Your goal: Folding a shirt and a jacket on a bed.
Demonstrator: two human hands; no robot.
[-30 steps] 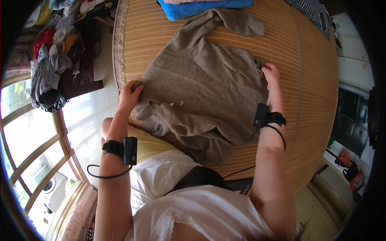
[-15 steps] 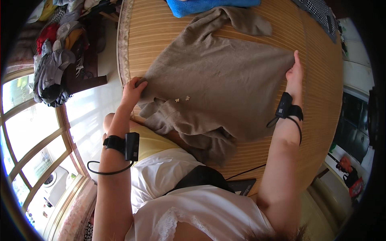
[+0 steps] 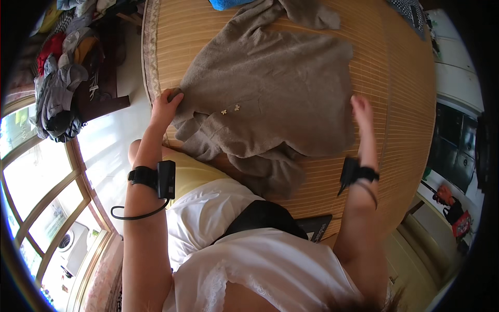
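Note:
A greyish-brown knit sweater (image 3: 280,78) lies spread on a striped mat, with one sleeve (image 3: 317,15) stretching to the far side. Its near part is bunched in folds close to my leg, and two small flower-shaped ornaments (image 3: 231,109) sit near those folds. At the sweater's left edge, my left hand (image 3: 167,106) is closed on the fabric, thumb on top. My right hand (image 3: 363,110) is just beside the right edge, fingers loosely parted and slightly blurred, with no cloth visible between them.
The striped mat (image 3: 400,104) covers the bed-like surface. A blue folded cloth (image 3: 228,4) and a checked cloth (image 3: 410,13) lie at its far side. A dark flat object (image 3: 316,226) rests by my lap. Clothes (image 3: 60,99) are piled at the left, near windows.
My right hand has come off the sweater's right edge and moved nearer to me. That edge has slackened leftward. My left hand keeps its hold; the whole view has shifted slightly.

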